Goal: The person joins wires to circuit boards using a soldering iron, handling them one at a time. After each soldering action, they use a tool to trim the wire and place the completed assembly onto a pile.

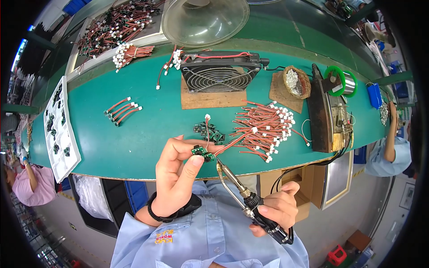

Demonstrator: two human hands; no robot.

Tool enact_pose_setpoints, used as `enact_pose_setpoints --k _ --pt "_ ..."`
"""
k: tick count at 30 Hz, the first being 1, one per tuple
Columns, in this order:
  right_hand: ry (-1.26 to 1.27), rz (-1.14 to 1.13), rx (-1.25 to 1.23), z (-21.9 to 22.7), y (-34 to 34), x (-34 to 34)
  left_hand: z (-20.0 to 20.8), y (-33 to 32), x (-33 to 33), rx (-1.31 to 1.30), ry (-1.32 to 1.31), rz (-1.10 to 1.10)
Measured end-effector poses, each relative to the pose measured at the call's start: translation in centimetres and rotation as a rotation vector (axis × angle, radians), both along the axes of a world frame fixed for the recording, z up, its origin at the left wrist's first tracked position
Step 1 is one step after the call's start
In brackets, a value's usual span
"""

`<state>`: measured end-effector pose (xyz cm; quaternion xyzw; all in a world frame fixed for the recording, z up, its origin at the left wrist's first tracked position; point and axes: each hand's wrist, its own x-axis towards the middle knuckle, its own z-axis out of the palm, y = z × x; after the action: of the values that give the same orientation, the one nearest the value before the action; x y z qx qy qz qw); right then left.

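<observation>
Between the thumb and fingers of my left hand [175, 167] are small green circuit boards [203, 153] with black round parts. A red-and-black lead with a white plug rises from one board; another lead [237, 142] meets the boards from the right. My right hand [278, 209] is wrapped round the black handle of a soldering iron [241, 190] with a curved metal feed tube. Its tip is close to the boards; whether it touches them I cannot tell. Beyond my left hand lies a cluster of loose boards [210, 132]. A pile of plug-ended leads [263, 127] spreads to the right.
A black fan [221, 76] stands on a wooden board behind the leads. To its right are a bowl of metal bits [296, 82], a solder spool [345, 81] and a dark soldering unit [321, 116]. A white tray [62, 129] holds boards at left. Co-workers sit at both sides.
</observation>
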<state>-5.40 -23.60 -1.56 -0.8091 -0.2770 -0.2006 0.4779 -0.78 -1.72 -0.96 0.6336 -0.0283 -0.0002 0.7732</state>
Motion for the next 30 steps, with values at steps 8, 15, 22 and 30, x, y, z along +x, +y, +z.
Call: enact_pose_setpoints --k 8,15,22,30 --pt "-0.060 -0.003 -0.041 -0.5 0.1 0.1 0.3 0.2 0.2 0.138 -0.070 -0.019" --pt "-0.001 0.003 -0.039 0.3 -0.2 0.1 -0.1 0.6 0.2 0.343 -0.168 -0.021" --pt "-0.010 -0.024 0.017 0.2 -0.9 -0.5 -0.3 0.1 0.3 -0.028 -0.003 -0.061" --pt "-0.046 -0.070 0.057 -0.1 -1.1 -0.8 0.5 -0.2 0.3 -0.153 0.158 -0.036"
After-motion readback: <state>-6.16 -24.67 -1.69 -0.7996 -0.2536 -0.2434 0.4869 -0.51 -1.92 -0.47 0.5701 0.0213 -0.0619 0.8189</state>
